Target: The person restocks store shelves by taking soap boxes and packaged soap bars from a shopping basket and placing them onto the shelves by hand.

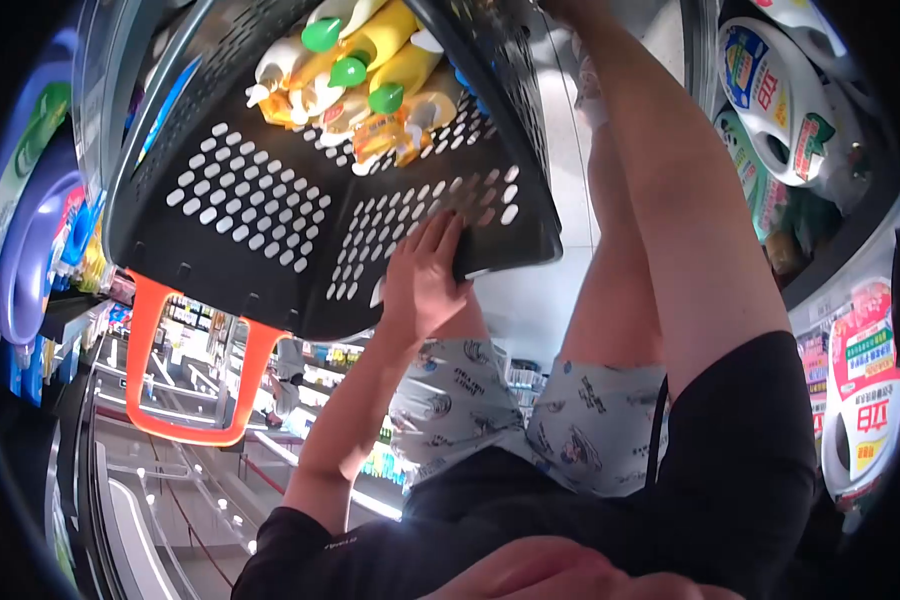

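My left hand (425, 275) grips the near edge of a black plastic shopping basket (260, 275), its fingers lying over the perforated wall. The basket appears tilted. At its far end sit several yellow bottles (380, 40) with green caps (348, 72), along with white bottles and orange-and-yellow packs (390, 135). An orange handle (235, 425) hangs from the basket's left side. My right arm stretches up to the top edge of the view. There my right hand (570, 10) is dark and mostly cut off, so its fingers cannot be made out.
White detergent bottles (770, 95) stand on a shelf to the right, and another white-and-pink detergent bottle (865, 390) is lower down. On the left are purple bottles (40, 250). My legs are below the basket, above a pale tiled floor (560, 300). Lit store shelves appear behind.
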The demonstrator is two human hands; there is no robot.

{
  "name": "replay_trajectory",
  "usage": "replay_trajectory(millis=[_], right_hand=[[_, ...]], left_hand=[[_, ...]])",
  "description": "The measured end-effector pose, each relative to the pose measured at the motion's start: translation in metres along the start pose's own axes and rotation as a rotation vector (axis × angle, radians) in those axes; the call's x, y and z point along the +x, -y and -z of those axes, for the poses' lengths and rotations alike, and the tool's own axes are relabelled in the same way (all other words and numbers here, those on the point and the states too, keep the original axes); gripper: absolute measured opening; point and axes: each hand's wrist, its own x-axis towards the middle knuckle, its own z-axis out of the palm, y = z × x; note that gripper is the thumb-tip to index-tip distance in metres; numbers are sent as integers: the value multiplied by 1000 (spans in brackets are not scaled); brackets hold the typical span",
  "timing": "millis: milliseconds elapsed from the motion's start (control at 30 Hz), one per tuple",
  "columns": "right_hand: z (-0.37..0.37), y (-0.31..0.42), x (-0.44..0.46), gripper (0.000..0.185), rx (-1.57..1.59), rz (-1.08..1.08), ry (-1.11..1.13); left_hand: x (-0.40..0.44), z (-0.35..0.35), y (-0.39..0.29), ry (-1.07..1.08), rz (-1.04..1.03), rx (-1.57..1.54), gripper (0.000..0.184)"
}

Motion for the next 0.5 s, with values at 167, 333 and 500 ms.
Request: replay_trajectory(millis=[167,333,500], right_hand=[[12,5,25,34,-128,-29,15],[-52,-4,60,40,-308,94,-143],[-45,18,76,43,-300,13,-176]], left_hand=[[17,-7,10,-27,-13,38,78],[21,3,4,37,23,41,80],[27,4,7,46,39,35,80]])
